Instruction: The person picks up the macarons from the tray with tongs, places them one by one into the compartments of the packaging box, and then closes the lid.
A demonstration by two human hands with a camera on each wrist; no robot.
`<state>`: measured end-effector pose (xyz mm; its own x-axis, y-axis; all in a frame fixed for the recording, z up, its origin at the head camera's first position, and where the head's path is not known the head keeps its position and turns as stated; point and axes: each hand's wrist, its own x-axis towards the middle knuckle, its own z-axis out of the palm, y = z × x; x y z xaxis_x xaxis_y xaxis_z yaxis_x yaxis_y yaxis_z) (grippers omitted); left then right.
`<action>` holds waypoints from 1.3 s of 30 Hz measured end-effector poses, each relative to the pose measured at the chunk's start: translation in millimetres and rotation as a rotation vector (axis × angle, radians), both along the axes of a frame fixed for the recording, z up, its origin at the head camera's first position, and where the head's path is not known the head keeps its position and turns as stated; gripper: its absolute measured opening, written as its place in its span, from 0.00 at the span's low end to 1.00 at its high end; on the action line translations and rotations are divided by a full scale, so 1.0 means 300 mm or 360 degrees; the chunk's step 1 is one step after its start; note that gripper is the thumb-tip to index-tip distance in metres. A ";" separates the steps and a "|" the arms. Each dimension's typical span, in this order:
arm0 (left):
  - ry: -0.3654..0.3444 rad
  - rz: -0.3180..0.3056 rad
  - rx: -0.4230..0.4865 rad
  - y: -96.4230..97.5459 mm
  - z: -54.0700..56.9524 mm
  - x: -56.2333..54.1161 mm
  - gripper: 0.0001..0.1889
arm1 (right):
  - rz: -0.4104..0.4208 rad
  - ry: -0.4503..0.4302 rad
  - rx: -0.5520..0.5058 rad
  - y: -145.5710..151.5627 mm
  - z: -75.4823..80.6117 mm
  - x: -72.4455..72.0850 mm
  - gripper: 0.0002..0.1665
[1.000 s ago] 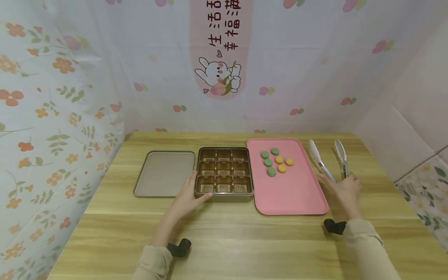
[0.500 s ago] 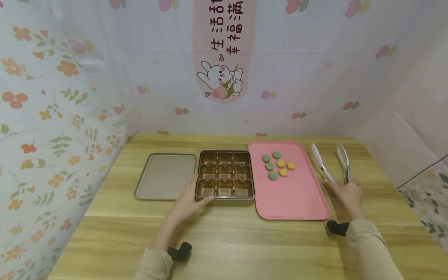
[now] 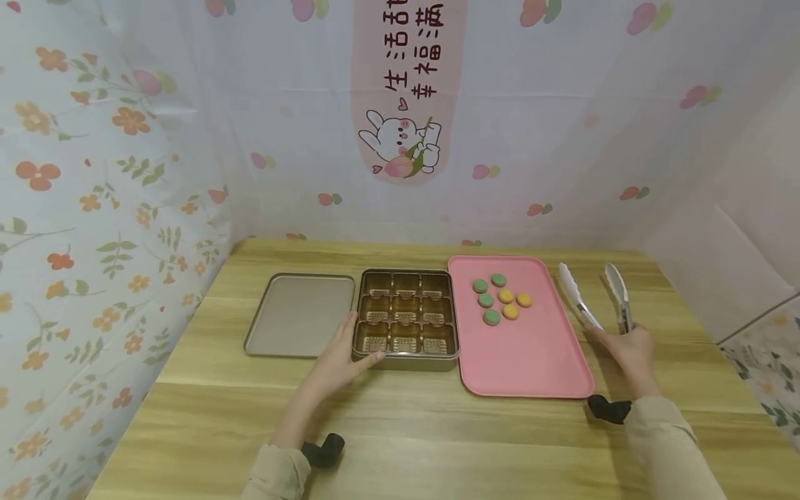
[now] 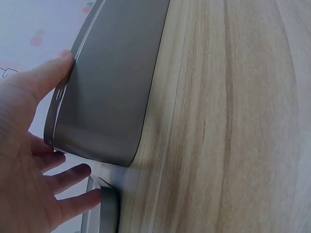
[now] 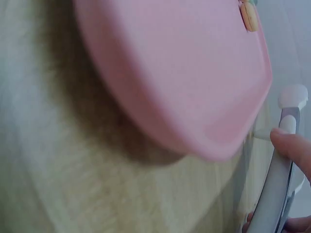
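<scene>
Tabletop [image 3: 400,430]: light wood grain, long streaks run side to side, pushed up to the hung cloth at the back. Back cloth [image 3: 281,125] is white, printed with pink and red fruit; a pink panel [image 3: 403,83] is carried mid-width, with a rabbit and Chinese characters. Left side is covered by an orange-flowered cloth [image 3: 125,208]; right side is closed off by a pale sheet [image 3: 719,160], floral lower down.

Left grip: left hand [image 3: 337,357] is spread around the near left corner of the brown box [image 3: 412,363], thumb laid on the near rim, index at the corner, other fingers extended; contact only, not closed around it. Box is split 3x3 and set mid-tabletop. Flat metal lid [image 3: 300,316] is placed just left of it.

Right grip: tongs [image 3: 615,283] are held by the right hand [image 3: 631,347], thumb on one arm, fingers curled on the other; tong arms are spread wide, tips pointed at the back cloth. Pink tray [image 3: 525,357] is sited between box and tongs. On it, toward the far end, four green macarons [image 3: 485,300] and three yellow macarons [image 3: 510,312] are clustered.
</scene>
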<state>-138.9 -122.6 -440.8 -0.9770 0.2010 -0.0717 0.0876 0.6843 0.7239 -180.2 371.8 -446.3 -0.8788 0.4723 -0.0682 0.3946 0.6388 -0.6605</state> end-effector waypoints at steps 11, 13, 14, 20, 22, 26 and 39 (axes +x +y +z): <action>0.0009 -0.0012 -0.0004 -0.007 -0.006 -0.006 0.54 | 0.0072 0.0020 0.0135 0.018 0.035 0.026 0.31; 0.0007 -0.0013 -0.0004 -0.009 -0.006 -0.008 0.54 | 0.0114 0.0029 0.0177 0.017 0.048 0.028 0.30; 0.0006 -0.0013 -0.0007 -0.010 -0.004 -0.008 0.54 | 0.0139 0.0039 0.0201 0.017 0.053 0.029 0.30; -0.0013 -0.0022 -0.0008 -0.007 0.008 -0.009 0.54 | 0.0404 0.0187 0.0430 0.025 0.088 0.040 0.27; -0.0017 -0.0024 -0.0007 -0.006 0.009 -0.010 0.54 | 0.0501 0.0236 0.0496 0.027 0.099 0.042 0.25; -0.0022 -0.0018 0.0003 -0.005 0.009 -0.012 0.53 | 0.0648 0.0287 0.0566 0.025 0.116 0.042 0.21; -0.0016 -0.0015 -0.0008 0.005 0.005 -0.008 0.54 | 0.0952 0.0129 0.0585 0.013 0.152 0.045 0.33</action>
